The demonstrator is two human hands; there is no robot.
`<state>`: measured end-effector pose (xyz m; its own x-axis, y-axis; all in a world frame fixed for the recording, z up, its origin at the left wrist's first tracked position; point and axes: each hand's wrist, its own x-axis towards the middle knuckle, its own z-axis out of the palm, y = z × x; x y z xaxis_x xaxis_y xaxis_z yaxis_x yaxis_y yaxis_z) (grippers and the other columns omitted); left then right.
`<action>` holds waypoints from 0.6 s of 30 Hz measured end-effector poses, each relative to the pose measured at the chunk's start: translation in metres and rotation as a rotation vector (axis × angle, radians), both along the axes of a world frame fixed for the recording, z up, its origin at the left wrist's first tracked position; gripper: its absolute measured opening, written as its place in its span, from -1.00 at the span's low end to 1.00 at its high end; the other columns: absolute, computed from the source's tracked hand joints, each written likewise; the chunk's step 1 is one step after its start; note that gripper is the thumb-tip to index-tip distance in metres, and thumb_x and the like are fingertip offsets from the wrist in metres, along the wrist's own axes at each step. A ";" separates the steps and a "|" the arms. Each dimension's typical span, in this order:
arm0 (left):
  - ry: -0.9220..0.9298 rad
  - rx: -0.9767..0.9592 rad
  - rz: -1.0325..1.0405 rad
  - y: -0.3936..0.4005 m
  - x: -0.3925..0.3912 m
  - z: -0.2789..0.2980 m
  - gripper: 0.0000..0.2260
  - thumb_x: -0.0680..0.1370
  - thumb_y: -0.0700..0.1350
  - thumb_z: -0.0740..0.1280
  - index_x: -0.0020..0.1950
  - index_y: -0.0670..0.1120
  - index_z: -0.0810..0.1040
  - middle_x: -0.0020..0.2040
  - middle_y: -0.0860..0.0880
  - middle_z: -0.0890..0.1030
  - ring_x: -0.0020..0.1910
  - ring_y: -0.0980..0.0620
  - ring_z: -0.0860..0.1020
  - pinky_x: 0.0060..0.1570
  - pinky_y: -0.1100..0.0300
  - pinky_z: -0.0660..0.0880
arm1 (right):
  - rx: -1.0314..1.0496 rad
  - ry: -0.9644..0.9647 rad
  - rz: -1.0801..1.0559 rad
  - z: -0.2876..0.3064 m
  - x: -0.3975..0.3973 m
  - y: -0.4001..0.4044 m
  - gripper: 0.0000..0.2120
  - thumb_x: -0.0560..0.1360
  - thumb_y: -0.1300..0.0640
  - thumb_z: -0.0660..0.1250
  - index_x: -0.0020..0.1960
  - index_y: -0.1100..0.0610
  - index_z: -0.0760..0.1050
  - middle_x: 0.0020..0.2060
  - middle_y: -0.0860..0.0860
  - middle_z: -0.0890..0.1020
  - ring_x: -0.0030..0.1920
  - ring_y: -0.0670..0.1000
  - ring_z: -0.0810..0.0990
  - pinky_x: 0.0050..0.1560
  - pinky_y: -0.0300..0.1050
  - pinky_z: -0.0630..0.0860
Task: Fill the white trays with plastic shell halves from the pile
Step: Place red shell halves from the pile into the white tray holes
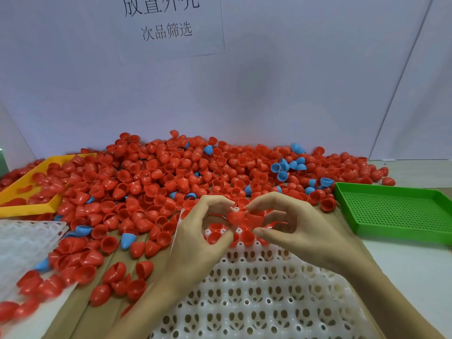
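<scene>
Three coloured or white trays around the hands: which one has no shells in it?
The green tray on the right: its perforated floor is bare, while the yellow tray and white tray hold red shells.

Green perforated tray (401,211) at right, yellow tray (24,192) at left, wall sign (166,20)

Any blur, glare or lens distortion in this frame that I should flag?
Head view: even, soft lighting with no harsh glare; the red plastic shell halves at the lower left edge are smeared by blur, while the hands and the white moulded plastic tray stay fairly sharp; wide-angle distortion slants the wall seams at right; the paper sign is cut off at the top.
</scene>
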<state>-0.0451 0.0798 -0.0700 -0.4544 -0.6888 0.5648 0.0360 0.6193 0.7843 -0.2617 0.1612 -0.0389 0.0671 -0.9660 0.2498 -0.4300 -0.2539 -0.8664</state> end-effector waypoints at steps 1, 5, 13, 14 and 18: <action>-0.007 -0.010 0.004 0.001 0.000 0.000 -0.64 0.55 -0.26 0.51 0.25 0.05 0.57 0.12 0.05 0.67 0.13 -0.06 0.68 0.13 0.15 0.63 | 0.002 -0.005 -0.003 0.000 0.001 0.000 -0.68 0.55 0.21 0.53 0.24 -0.04 0.61 0.17 -0.09 0.67 0.06 0.05 0.73 0.03 0.14 0.71; -0.003 -0.028 0.015 0.003 0.000 0.002 -0.70 0.56 -0.17 0.53 0.24 0.05 0.58 0.09 0.07 0.68 0.10 -0.02 0.69 0.08 0.25 0.61 | 0.009 -0.043 -0.012 0.000 0.001 0.000 -0.66 0.56 0.12 0.52 0.30 -0.02 0.56 0.15 -0.03 0.70 0.05 0.07 0.74 0.05 0.07 0.71; -0.049 0.042 0.017 0.003 -0.001 0.004 -0.78 0.58 -0.08 0.49 0.21 0.09 0.61 0.07 0.12 0.71 0.14 0.06 0.69 0.10 0.31 0.58 | 0.015 -0.069 0.033 0.003 0.004 0.001 -0.64 0.57 0.14 0.52 0.32 -0.08 0.57 0.05 0.00 0.71 -0.01 0.10 0.74 -0.02 -0.04 0.69; -0.061 0.064 -0.005 0.004 -0.001 0.004 -0.79 0.59 -0.07 0.48 0.21 0.08 0.61 0.05 0.11 0.72 0.11 0.05 0.70 0.08 0.30 0.59 | 0.007 -0.065 0.026 0.003 0.005 0.001 -0.66 0.57 0.14 0.51 0.31 -0.06 0.58 0.04 0.00 0.71 -0.03 0.11 0.74 -0.04 -0.06 0.69; -0.157 0.093 -0.071 0.006 -0.001 0.006 -0.76 0.60 0.01 0.46 0.25 0.05 0.59 0.01 0.09 0.72 0.04 0.03 0.72 0.06 0.12 0.65 | 0.019 -0.114 -0.022 0.002 0.008 0.002 -0.80 0.59 0.05 0.48 0.19 0.05 0.62 -0.09 0.07 0.74 -0.16 0.04 0.75 -0.17 -0.18 0.63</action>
<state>-0.0458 0.0856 -0.0644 -0.5811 -0.6979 0.4186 -0.0506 0.5443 0.8373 -0.2532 0.1628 -0.0364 0.0183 -0.9716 0.2361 -0.3337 -0.2285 -0.9145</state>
